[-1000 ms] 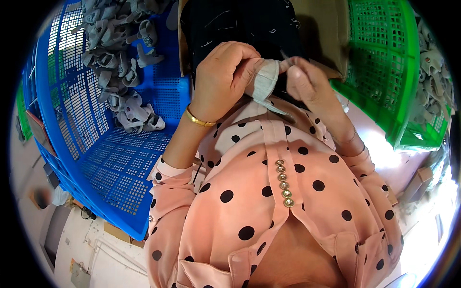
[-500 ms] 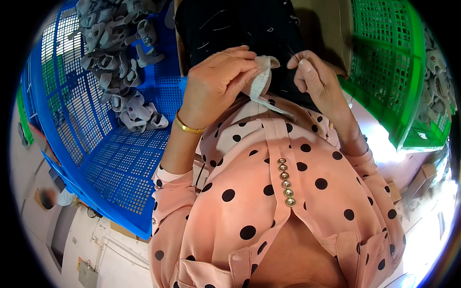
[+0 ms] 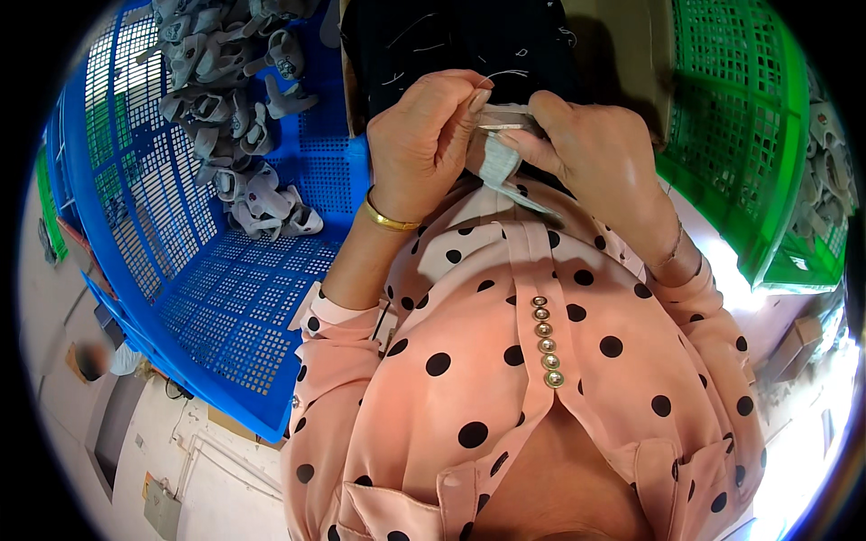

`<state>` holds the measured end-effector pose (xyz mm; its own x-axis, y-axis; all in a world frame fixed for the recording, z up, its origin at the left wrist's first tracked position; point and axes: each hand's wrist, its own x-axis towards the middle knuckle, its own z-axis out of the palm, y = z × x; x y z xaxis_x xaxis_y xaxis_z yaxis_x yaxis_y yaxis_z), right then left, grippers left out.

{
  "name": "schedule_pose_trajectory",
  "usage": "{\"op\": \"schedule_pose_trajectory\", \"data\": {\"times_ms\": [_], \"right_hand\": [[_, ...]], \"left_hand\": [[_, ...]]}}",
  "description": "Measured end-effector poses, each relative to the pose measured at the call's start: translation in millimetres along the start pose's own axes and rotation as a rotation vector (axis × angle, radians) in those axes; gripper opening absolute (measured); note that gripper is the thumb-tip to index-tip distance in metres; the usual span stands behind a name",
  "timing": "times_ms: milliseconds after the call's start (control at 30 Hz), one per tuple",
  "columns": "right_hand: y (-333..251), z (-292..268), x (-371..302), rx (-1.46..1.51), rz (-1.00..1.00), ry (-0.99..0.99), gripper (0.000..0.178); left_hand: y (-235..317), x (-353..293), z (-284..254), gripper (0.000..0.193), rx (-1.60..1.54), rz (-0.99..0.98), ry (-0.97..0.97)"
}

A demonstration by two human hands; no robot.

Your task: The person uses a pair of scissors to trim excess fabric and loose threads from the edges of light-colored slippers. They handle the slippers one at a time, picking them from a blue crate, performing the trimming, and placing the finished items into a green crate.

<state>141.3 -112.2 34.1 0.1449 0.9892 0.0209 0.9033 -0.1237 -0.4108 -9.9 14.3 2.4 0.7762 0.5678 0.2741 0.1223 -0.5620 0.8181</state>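
Note:
A small pale shoe upper (image 3: 499, 162), grey-white with a beige lining, is held above my lap, a loose strap trailing from it toward my blouse. My left hand (image 3: 424, 135) is closed with thumb and fingertips pinched together at the upper's left side; a thin pale thread shows by those fingertips. From the right, my right hand (image 3: 595, 149) grips the far edge of the upper between thumb and fingers. Both hands are close together, and the fingers hide part of the piece.
On my left stands a blue plastic basket (image 3: 225, 316) with many grey shoe uppers (image 3: 262, 203) piled in it. A green basket (image 3: 731, 135) is at the right, with more uppers beyond its wall. Behind my lap lies a cardboard box (image 3: 631, 63). Loose threads lie on my black trousers (image 3: 433, 36).
My right hand has moved left, from holding apart in the air to gripping the upper's edge. My left hand still holds the piece, with its fingertips now raised and pinched.

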Motion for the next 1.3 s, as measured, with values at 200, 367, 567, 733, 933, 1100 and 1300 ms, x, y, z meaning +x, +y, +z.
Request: {"op": "schedule_pose_trajectory", "data": {"times_ms": [200, 367, 567, 733, 933, 1100, 1300], "right_hand": [[-1, -1, 4, -0.051, -0.022, -0.023, 0.041], [14, 17, 5, 0.024, 0.027, -0.030, 0.043], [26, 25, 1, 0.459, 0.207, 0.046, 0.036], [21, 0, 12, 0.521, 0.091, 0.043, 0.041], [14, -19, 25, 0.480, 0.017, -0.336, 0.040], [39, 18, -1, 0.691, 0.162, -0.192, 0.039], [35, 14, -6, 0.684, 0.317, -0.255, 0.030]], "left_hand": [[-1, -1, 8, 0.005, 0.025, 0.063, 0.045], [-8, -7, 22, 0.012, -0.501, -0.276, 0.175], [-9, -41, 25, 0.064, -0.862, -0.536, -0.008], [-17, -38, 16, 0.071, -0.850, -0.599, -0.230], [-28, -12, 3, 0.057, -0.876, -0.482, -0.667], [-14, -39, 13, 0.040, -0.759, -0.632, -0.250], [-9, -51, 12, 0.016, -0.373, -0.417, -0.032]]}}
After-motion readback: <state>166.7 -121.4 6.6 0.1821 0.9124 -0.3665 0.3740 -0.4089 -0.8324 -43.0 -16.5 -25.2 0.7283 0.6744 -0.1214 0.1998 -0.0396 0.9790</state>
